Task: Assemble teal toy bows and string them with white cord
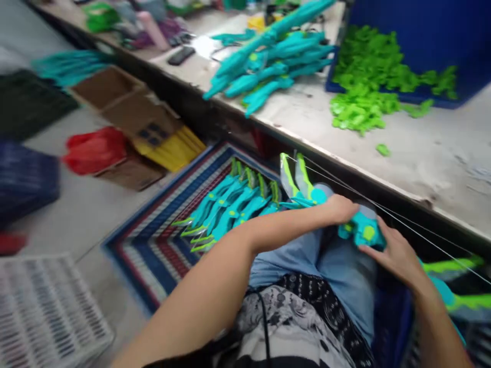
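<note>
Across my lap lies a teal and lime plastic piece [368, 231] that looks like a toy bow, with thin white strings running past it. My left hand [341, 209] is closed over its upper left part, and the fingertips are partly hidden. On the other side my right hand [395, 250] grips its lower right end between thumb and fingers. Lime-edged limbs [301, 176] stick out beyond my left hand, and similar lime limbs [456, 301] show past my right wrist. Left of my knees, several finished-looking teal bows [230, 204] lie in a row.
The bows in the row rest on a striped blue and red crate [153, 250]. On the workbench [406, 174] are stacked teal parts [268, 61], a pile of lime pieces [364, 102] and a blue bin [422, 46]. Cardboard boxes [126, 107] and a white crate [49, 312] stand left.
</note>
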`<state>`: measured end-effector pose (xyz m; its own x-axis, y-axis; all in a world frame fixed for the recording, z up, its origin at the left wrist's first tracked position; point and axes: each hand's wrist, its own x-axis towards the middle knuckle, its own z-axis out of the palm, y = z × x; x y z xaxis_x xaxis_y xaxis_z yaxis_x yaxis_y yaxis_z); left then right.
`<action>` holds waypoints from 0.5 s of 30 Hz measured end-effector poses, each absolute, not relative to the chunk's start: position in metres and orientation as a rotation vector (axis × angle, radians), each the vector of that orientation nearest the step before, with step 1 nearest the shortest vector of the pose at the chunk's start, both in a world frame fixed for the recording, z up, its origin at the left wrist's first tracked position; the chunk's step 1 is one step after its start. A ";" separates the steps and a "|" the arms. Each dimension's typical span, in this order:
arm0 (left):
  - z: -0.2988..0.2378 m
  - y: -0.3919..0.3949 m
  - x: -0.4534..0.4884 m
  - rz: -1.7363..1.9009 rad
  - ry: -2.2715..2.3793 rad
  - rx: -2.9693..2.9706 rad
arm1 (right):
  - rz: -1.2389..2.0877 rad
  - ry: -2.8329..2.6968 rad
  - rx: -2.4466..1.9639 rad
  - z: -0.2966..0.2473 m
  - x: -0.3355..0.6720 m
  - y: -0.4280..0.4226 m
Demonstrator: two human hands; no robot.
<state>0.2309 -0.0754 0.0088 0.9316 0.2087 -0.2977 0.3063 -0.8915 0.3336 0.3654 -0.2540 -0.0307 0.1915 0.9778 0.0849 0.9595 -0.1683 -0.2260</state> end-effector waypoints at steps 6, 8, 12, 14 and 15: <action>0.011 -0.067 0.095 -0.358 0.553 2.619 | 0.148 -2.113 -1.783 0.012 0.311 -0.240; 0.011 -0.062 0.020 -0.395 0.810 2.497 | 0.108 -2.143 -1.675 0.038 0.282 -0.226; -0.016 -0.040 -0.131 -0.416 1.409 2.150 | 0.131 -2.138 -1.549 0.069 0.244 -0.185; -0.047 -0.025 -0.190 -0.442 1.675 1.968 | 0.184 -2.124 -1.536 0.065 0.235 -0.163; -0.066 -0.017 -0.213 -0.456 1.796 1.886 | 0.222 -2.124 -1.537 0.060 0.232 -0.153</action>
